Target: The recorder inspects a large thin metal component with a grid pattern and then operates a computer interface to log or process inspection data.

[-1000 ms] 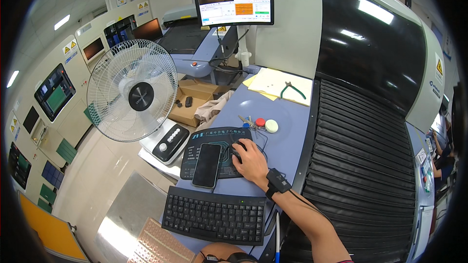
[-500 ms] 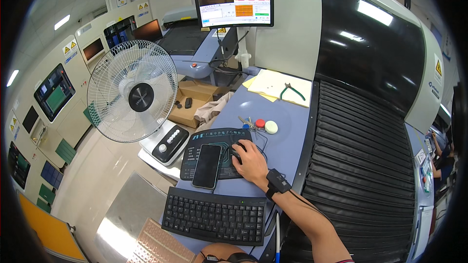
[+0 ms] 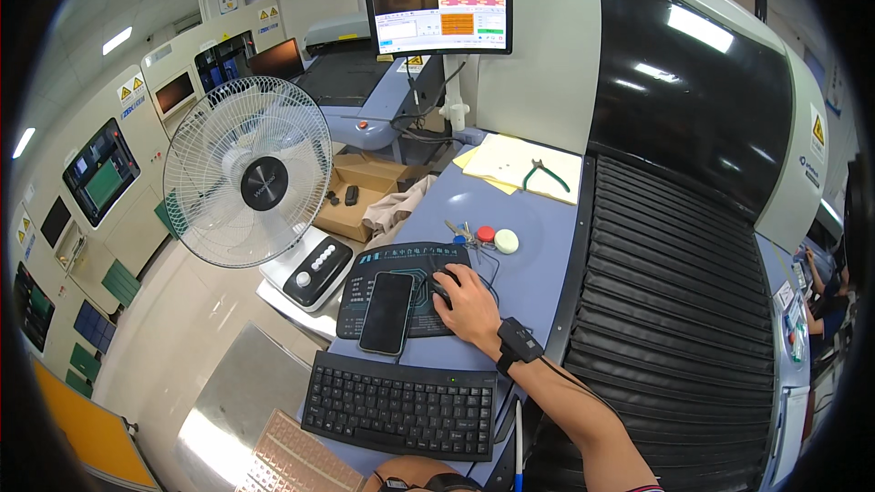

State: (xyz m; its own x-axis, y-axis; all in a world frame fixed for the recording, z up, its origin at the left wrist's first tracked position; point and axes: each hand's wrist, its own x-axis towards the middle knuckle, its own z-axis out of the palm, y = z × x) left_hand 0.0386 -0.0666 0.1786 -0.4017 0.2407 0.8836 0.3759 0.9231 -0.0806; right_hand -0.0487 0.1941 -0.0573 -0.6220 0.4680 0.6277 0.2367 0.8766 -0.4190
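My right hand [image 3: 468, 308] rests over a black computer mouse [image 3: 441, 283], fingers curved around it. The mouse lies on a dark printed mouse pad [image 3: 369, 266]. Left of this hand, a black-screened phone [image 3: 386, 314] lies partly on the pad. Below them is a black keyboard [image 3: 401, 408]. At the lower edge a small patch of skin with a black strap shows, seemingly my left hand [image 3: 415, 468] or wrist; its fingers are hidden. Close beside it is a copper-coloured patterned panel [image 3: 296, 457]. A lit monitor [image 3: 439, 2] stands at the far end.
A white fan [image 3: 264, 184] stands at left beside an open cardboard box [image 3: 351, 211]. Green-handled cutters [image 3: 547, 177] lie on pale sheets. Keys [image 3: 468, 231], a red cap [image 3: 485, 234] and a pale round lid [image 3: 506, 241] sit nearby. Black ribbed bellows [image 3: 674, 328] run along the right.
Almost nothing differs. The view has shifted very slightly, and my right hand stays on the mouse.
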